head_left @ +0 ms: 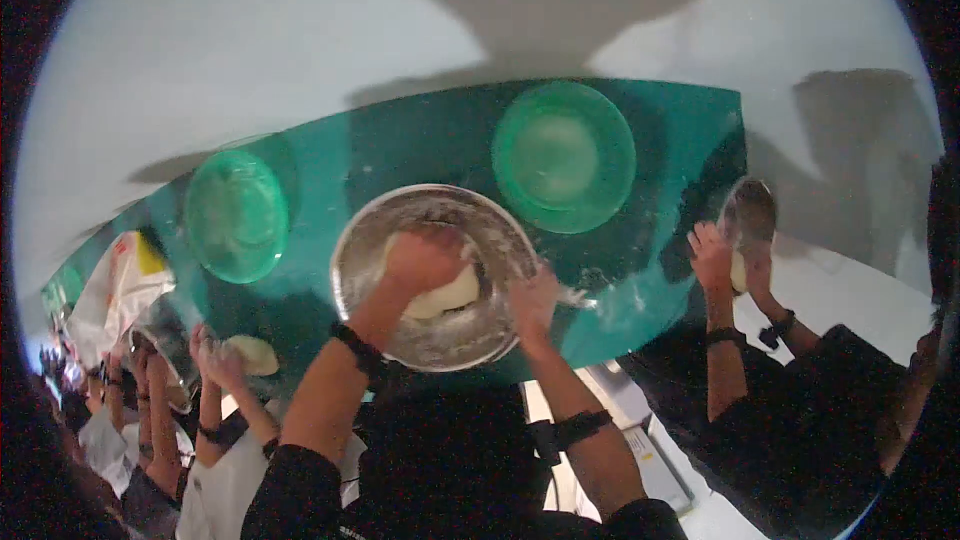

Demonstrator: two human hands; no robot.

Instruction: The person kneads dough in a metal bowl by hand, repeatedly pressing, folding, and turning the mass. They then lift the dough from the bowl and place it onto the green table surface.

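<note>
A metal mixing bowl (450,348) stands on the green table in front of me, its inner wall streaked with flour. In it lies a pale lump of dough (452,298). My left hand (428,258) is down inside the bowl, closed and pressed into the dough; its fingers are partly hidden and slightly blurred. At the bowl's right side, my right hand (533,298) grips the rim, floury fingers over the edge. Both my wrists carry dark bands.
Green translucent bowls stand beyond, one right (565,158), one left (238,215). A bag (122,285) lies far left. Left, another person's hands (220,360) are beside dough (252,355). Right, a person's hands (712,252) hold a metal bowl (752,212). Flour dusts the table (640,310).
</note>
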